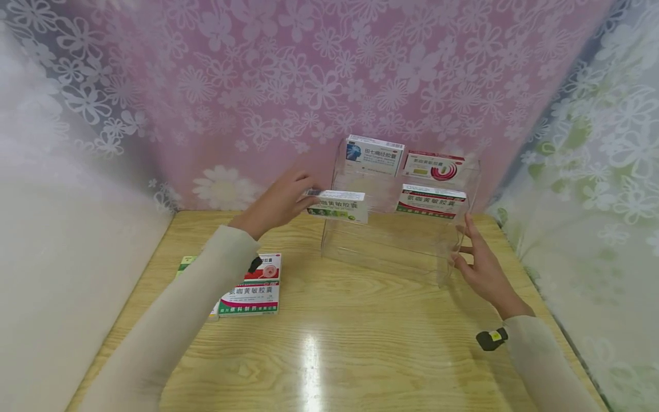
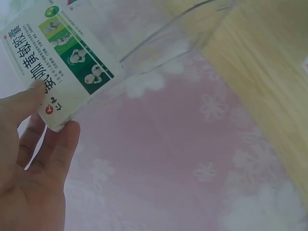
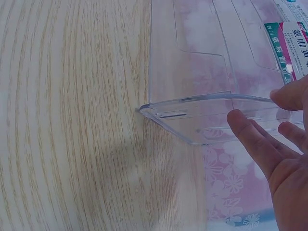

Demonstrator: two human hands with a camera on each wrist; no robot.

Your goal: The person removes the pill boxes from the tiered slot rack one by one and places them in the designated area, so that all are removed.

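My left hand (image 1: pixel 280 203) pinches a white and green medicine box (image 1: pixel 340 207) by its left end, thumb on the printed face. The box is at the left of the middle tier of a clear plastic display stand (image 1: pixel 381 257); whether it rests on the tier I cannot tell. With the thumb at the front edge and fingers against the side panel, my right hand (image 1: pixel 481 266) holds the stand's right side. Beside the held box stands a green and red-striped box (image 1: pixel 431 203). Above are a blue-pictured box (image 1: pixel 373 155) and a red-ringed box (image 1: pixel 434 166).
Several more medicine boxes (image 1: pixel 249 298) lie on the wooden table (image 1: pixel 360 343) at the left, partly behind my left sleeve. A pink flowered cloth (image 1: pixel 288 114) hangs behind the stand. Pale walls flank the table on both sides.
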